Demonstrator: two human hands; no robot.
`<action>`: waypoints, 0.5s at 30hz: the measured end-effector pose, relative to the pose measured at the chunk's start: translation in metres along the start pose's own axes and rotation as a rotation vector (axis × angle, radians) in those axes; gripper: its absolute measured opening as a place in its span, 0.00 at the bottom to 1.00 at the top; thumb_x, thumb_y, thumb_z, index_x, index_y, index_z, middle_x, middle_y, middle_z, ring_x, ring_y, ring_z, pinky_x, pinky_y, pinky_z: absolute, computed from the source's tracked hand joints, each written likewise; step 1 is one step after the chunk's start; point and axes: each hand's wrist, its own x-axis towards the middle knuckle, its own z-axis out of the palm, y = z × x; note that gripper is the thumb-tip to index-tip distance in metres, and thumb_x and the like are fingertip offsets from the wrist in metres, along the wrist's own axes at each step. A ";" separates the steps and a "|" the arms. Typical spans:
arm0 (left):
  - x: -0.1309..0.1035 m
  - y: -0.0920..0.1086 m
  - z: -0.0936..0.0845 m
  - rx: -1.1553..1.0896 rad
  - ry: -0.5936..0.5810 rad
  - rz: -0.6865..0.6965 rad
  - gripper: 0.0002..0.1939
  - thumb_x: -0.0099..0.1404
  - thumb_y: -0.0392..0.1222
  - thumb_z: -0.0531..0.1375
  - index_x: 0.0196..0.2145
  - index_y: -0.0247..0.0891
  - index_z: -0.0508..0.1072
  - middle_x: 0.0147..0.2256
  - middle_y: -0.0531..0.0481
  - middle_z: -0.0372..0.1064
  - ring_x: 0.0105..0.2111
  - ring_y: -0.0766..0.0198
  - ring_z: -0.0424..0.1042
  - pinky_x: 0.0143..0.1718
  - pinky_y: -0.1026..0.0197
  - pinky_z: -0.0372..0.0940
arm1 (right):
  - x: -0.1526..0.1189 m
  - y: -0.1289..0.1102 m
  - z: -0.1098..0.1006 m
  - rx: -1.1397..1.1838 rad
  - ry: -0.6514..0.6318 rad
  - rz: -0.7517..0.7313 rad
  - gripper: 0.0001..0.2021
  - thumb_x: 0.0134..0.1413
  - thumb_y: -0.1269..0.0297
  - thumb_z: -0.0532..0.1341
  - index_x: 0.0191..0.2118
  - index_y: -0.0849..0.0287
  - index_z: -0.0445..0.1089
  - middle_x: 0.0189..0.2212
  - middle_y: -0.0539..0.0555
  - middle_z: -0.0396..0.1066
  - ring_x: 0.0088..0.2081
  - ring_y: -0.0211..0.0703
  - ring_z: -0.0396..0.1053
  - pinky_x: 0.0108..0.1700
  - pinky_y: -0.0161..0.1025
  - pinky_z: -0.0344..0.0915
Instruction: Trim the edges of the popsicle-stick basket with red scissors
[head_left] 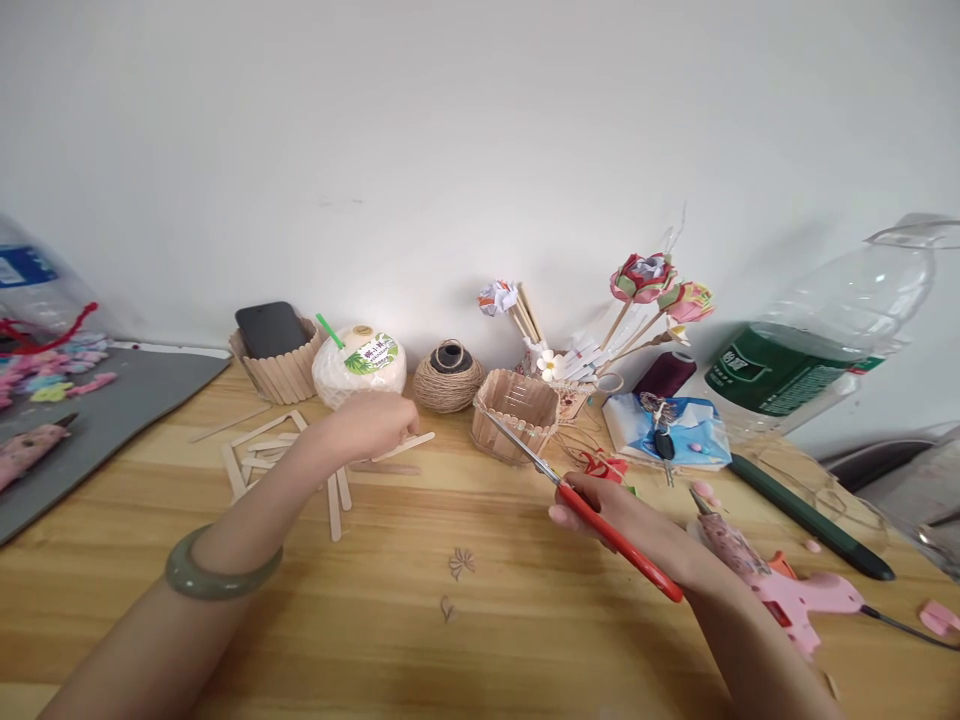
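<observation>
My left hand (pixel 375 425), with a green bangle on its wrist, is closed on a flat wooden craft stick (pixel 417 441) low over the table. Its fingertips are partly hidden. Several loose craft sticks (pixel 335 508) lie under and left of that wrist. Red-handled scissors (pixel 622 540) are held in my right hand (pixel 600 510), blades pointing up and left. The blade tips overlap in view with a small box made of craft sticks (pixel 510 425); whether they touch it I cannot tell. Two small flower-like and leaf-like pieces (pixel 461 563) rest on the table between my hands.
Along the wall stand a stick holder (pixel 281 370) with a phone (pixel 268 328), a white coconut (pixel 358 372), twine (pixel 448 385) and paper flowers (pixel 643 278). At right are a pink glue gun (pixel 814 600), a dark green stick-like tool (pixel 814 520) and a large bottle (pixel 817 330). A grey mat (pixel 142 400) lies left.
</observation>
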 end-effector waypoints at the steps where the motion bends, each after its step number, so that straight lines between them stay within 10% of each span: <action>1: 0.000 0.002 -0.004 -0.015 0.009 0.009 0.08 0.55 0.35 0.56 0.27 0.36 0.76 0.27 0.46 0.73 0.30 0.57 0.71 0.32 0.60 0.60 | 0.000 0.000 0.000 0.003 -0.001 -0.004 0.20 0.50 0.44 0.53 0.24 0.56 0.53 0.23 0.47 0.53 0.26 0.40 0.54 0.28 0.36 0.54; 11: 0.015 0.008 0.007 -0.260 -0.123 0.109 0.16 0.56 0.37 0.52 0.41 0.39 0.75 0.26 0.53 0.75 0.25 0.65 0.72 0.28 0.67 0.60 | 0.001 -0.002 -0.001 -0.008 0.015 0.002 0.21 0.48 0.42 0.54 0.24 0.57 0.53 0.22 0.47 0.54 0.26 0.40 0.55 0.27 0.36 0.55; 15: 0.023 -0.008 0.018 -0.171 0.024 0.042 0.17 0.56 0.35 0.52 0.41 0.37 0.74 0.34 0.46 0.75 0.34 0.60 0.72 0.34 0.64 0.60 | 0.001 -0.001 0.000 -0.009 0.010 -0.011 0.20 0.49 0.44 0.54 0.24 0.57 0.54 0.23 0.47 0.55 0.26 0.40 0.56 0.27 0.36 0.55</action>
